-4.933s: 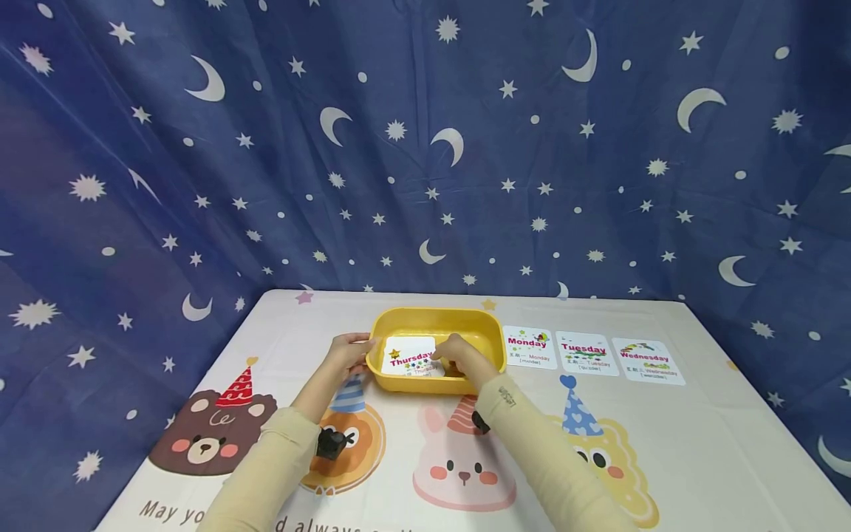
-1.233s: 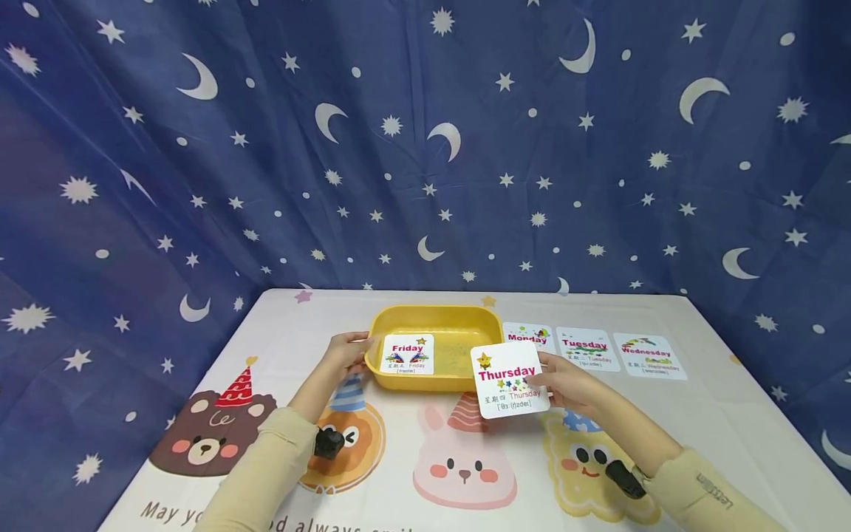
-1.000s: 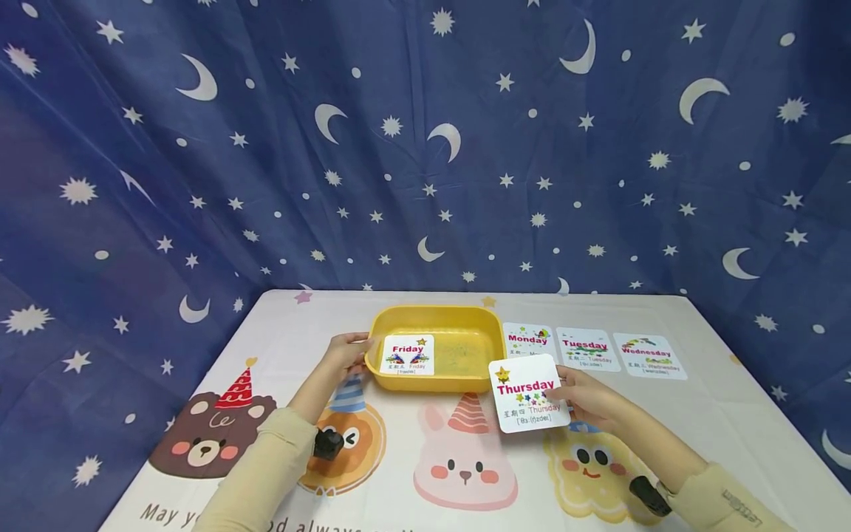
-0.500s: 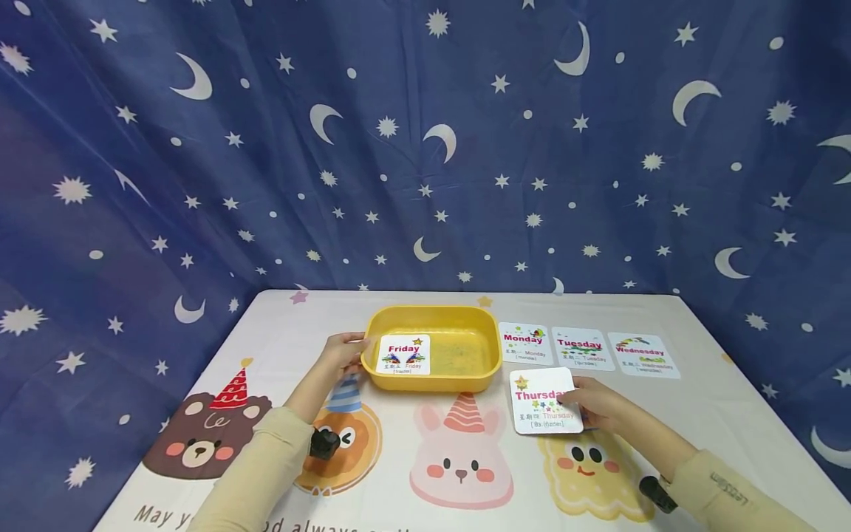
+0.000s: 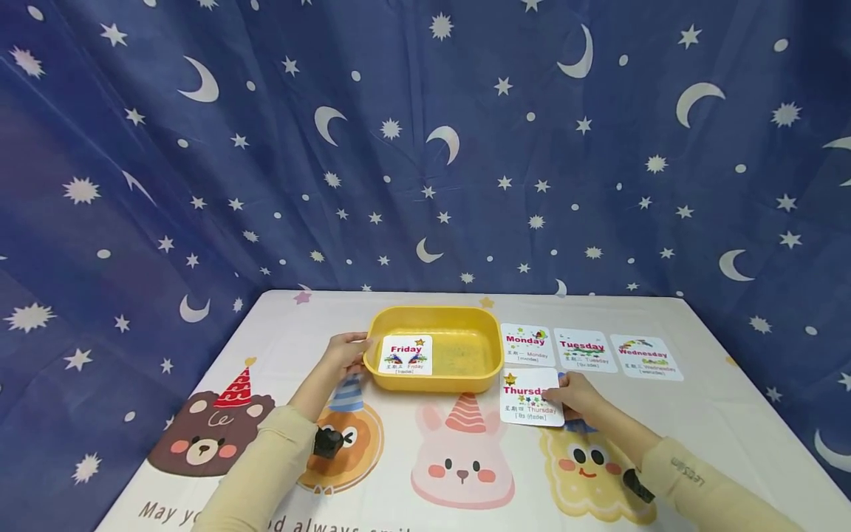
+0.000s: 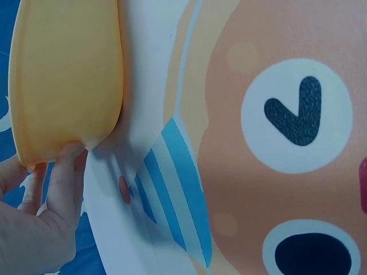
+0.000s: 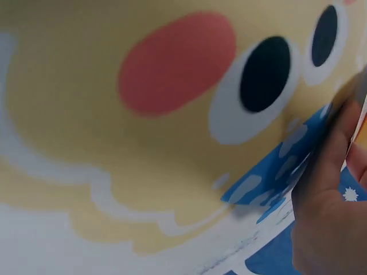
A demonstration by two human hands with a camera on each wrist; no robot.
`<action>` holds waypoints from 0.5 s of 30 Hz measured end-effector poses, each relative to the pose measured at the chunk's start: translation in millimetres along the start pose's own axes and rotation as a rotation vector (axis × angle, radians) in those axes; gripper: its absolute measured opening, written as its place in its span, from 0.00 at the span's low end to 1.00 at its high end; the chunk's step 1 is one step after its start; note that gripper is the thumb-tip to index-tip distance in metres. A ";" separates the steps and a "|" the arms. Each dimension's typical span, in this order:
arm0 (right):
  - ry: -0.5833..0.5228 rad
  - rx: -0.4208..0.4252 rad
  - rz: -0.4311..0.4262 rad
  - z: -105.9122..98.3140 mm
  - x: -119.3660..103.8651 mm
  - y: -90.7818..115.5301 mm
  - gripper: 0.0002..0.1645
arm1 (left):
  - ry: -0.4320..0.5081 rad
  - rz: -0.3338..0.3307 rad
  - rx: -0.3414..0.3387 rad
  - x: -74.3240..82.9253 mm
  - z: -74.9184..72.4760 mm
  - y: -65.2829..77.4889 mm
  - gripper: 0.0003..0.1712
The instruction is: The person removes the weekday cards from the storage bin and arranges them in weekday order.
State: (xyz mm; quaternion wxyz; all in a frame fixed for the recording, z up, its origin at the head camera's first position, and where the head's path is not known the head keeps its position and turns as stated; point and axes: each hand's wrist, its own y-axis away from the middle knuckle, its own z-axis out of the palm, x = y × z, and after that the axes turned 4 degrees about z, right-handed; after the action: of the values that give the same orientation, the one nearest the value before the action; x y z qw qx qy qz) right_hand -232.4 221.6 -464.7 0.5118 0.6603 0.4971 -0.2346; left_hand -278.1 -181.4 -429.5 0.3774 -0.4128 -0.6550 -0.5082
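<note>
My left hand (image 5: pixel 346 355) grips the left end of a yellow plastic tray (image 5: pixel 432 384); in the left wrist view its fingers (image 6: pixel 62 183) press against the tray's end wall (image 6: pixel 69 74). Inside the tray, at its left, lies a Friday card (image 5: pixel 407 356). My right hand (image 5: pixel 577 395) pinches a white Thursday card (image 5: pixel 525 414) by its right edge. That card is face up, just below the Monday card (image 5: pixel 527 346) and right of the tray's front corner. In the right wrist view the right hand (image 7: pixel 330 223) shows at the right edge, the card mostly cut off.
A Tuesday card (image 5: pixel 583 351) and a Wednesday card (image 5: pixel 647 358) continue the row right of Monday. The white tablecloth (image 5: pixel 725 414) carries printed cartoon animals, among them a pink rabbit (image 5: pixel 462 480). Behind the table hangs a blue star-and-moon curtain (image 5: pixel 399 273).
My right hand has taken the Thursday card out of the tray, uncovering Friday. It has carried the card right and lowered it, lastly shifting left under Monday. The left hand stays on the tray.
</note>
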 end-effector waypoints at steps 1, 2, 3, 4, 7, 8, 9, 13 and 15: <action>0.043 0.030 -0.015 0.7 0.5 0.1 0.16 | 0.001 -0.001 -0.001 0.5 0.3 -0.1 0.24; 0.087 0.060 -0.031 1.3 1.3 0.0 0.17 | -0.001 -0.001 -0.002 0.8 0.4 -0.4 0.24; 0.129 0.077 -0.050 1.6 1.9 0.2 0.18 | -0.002 -0.002 0.002 1.0 0.5 -0.7 0.24; 0.166 0.094 -0.065 1.9 2.5 0.3 0.19 | -0.005 -0.004 0.009 1.3 0.4 -0.8 0.24; 0.275 0.128 -0.110 2.5 4.1 2.1 0.20 | -0.009 0.002 0.009 1.2 0.3 -0.9 0.24; 0.305 0.139 -0.127 2.7 4.4 3.0 0.21 | -0.008 0.003 0.010 1.0 0.3 -0.9 0.24; 0.342 0.153 -0.143 2.9 4.5 4.2 0.21 | -0.009 0.003 0.009 0.9 0.4 -0.8 0.24; 0.433 0.189 -0.170 3.9 3.7 7.9 0.21 | -0.005 -0.006 0.003 -0.5 1.0 -1.1 0.24; 0.461 0.192 -0.171 4.1 2.5 8.5 0.21 | -0.009 -0.010 0.004 -1.5 0.9 -1.4 0.24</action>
State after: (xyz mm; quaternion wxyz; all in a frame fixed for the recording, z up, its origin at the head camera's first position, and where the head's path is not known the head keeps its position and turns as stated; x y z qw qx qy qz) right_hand -222.9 219.0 -464.4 0.2981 0.6976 0.6300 -0.1663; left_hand -278.9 -181.0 -431.5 0.3727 -0.4111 -0.6598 -0.5067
